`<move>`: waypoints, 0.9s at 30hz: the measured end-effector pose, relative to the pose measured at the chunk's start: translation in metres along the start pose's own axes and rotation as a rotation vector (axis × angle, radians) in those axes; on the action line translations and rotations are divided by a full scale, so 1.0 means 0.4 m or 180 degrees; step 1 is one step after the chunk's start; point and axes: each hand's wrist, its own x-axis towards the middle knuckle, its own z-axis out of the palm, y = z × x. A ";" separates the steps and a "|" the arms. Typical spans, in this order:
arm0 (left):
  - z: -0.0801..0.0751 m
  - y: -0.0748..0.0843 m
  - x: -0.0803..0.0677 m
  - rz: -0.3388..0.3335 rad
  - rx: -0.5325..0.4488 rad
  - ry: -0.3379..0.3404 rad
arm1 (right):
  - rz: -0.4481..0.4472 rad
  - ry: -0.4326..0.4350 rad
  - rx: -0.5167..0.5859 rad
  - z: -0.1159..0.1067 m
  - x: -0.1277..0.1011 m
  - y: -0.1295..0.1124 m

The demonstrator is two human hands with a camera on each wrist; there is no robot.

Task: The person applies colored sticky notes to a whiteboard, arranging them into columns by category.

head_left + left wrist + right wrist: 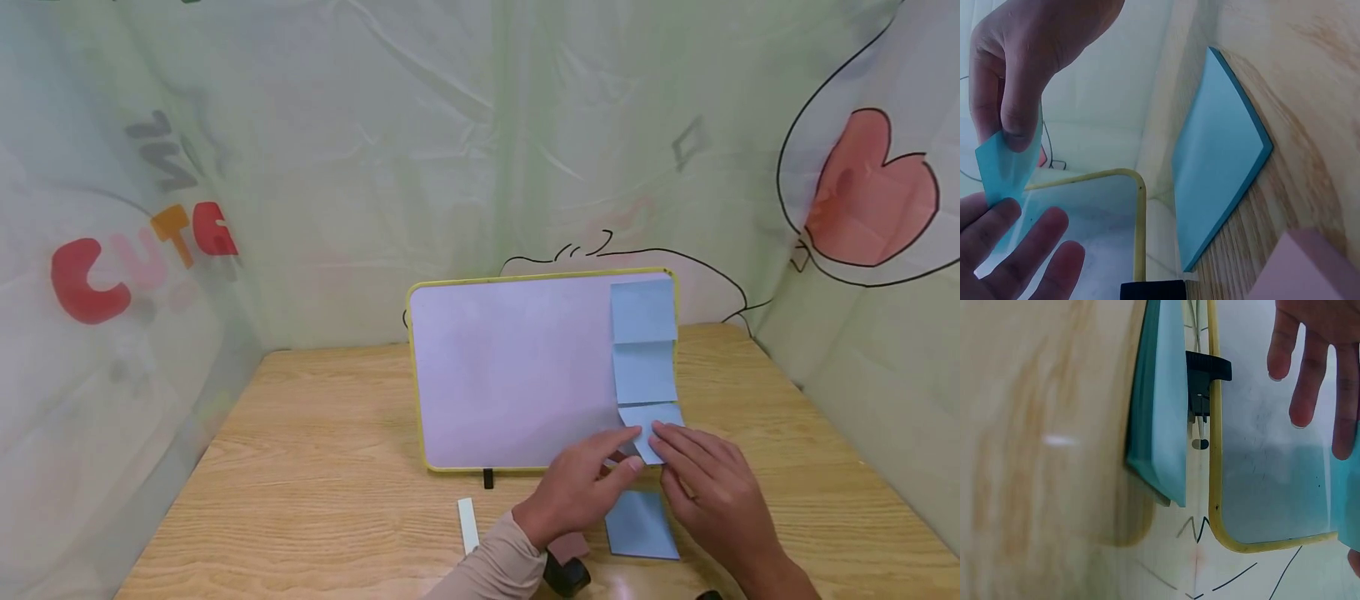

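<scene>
So there's a whiteboard (517, 375) with a yellow rim propped up on the wooden table (315, 467), and everything happens at its lower right corner. Two blue sticky notes (643, 342) are already stuck one above the other down the board's right edge, and a third blue note (651, 429) sits just below them. The left hand (581, 492) pinches that third note between thumb and finger, fingers curled round its bottom edge. The right hand (705, 492) has its fingers pretty much straight, fingertips resting on the same note, not gripping anything. The blue sticky pad (642, 523) lies flat on the table right in front of the board, between the two wrists. A white strip (468, 525) lies on the table left of the pad, in front of the board
</scene>
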 end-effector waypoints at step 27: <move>0.003 -0.032 0.020 -0.0083 -0.0109 0.0114 | 0.0195 -0.0628 -0.0161 0.007 -0.012 0.008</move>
